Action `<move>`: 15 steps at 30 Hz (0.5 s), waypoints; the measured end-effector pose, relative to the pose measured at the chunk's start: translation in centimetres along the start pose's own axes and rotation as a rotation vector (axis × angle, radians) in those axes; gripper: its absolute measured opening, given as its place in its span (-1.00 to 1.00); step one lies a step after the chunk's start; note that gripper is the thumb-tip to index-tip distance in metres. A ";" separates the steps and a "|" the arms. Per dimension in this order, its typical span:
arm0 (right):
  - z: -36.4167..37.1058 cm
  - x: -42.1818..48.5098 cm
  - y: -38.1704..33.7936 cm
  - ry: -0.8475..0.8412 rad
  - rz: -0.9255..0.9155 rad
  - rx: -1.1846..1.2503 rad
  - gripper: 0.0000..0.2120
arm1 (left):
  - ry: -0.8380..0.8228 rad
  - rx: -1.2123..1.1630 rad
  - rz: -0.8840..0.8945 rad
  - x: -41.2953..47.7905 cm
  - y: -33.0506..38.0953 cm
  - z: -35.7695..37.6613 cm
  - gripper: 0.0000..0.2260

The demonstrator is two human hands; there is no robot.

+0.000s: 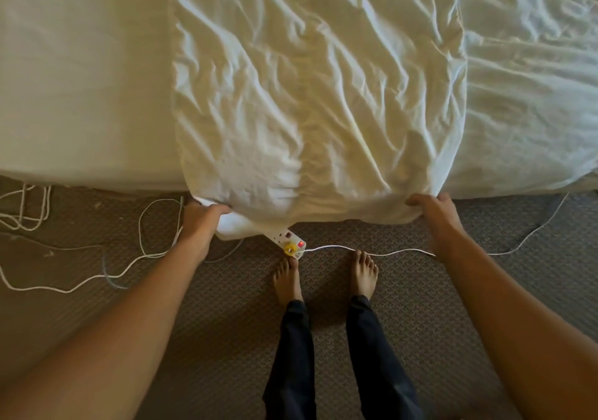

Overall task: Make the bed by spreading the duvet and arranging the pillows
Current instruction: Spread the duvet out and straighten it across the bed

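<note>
Spanning the top of the view, the wide bed with its smooth cream sheet [81,79] carries the crumpled white fabric duvet [317,96]. The duvet lies as a doubled-over band across the middle of the mattress, and its near edge spills over the bedside towards the patterned brown carpet [420,306]. It looks soft and light for its bulk — limp, so it will probably sag wherever it is not held, and a pull at one point would only drag up a ridge. The hem near the corners, hands well apart, seems the sensible hold. That is how it is held: the left hand [202,225] and the right hand [433,215] each grip the hanging edge, fingers [419,200] curled into the cloth. Just below the hem a white power strip with a red switch [288,241] and thin white cables [414,250] lie on the carpet — the duvet's low corner overhangs the strip and might snag.
</note>
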State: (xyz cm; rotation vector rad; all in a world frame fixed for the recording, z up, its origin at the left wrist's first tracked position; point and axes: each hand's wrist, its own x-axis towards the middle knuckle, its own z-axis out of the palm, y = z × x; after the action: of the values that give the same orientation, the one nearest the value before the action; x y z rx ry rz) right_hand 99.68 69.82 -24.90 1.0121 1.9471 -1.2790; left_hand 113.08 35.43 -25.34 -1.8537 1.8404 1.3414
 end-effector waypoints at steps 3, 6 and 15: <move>-0.4 -0.5 0.4 0.015 0.041 0.107 -0.83 | 0.115 -0.064 0.047 -1.2 -0.7 -0.4 -0.74; -1.6 -1.0 1.4 -0.103 0.037 0.301 -0.83 | 0.190 -0.140 0.122 -3.0 -1.2 -1.5 -0.82; -1.1 -0.3 4.8 0.298 -0.019 -0.286 -0.54 | 0.208 0.212 0.147 -0.9 -4.1 -2.1 -0.56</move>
State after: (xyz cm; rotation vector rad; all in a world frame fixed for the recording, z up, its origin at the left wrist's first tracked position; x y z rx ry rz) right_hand 103.76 71.94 -26.56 1.0847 2.2883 -0.8622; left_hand 117.82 35.38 -25.33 -1.8363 2.1648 0.9776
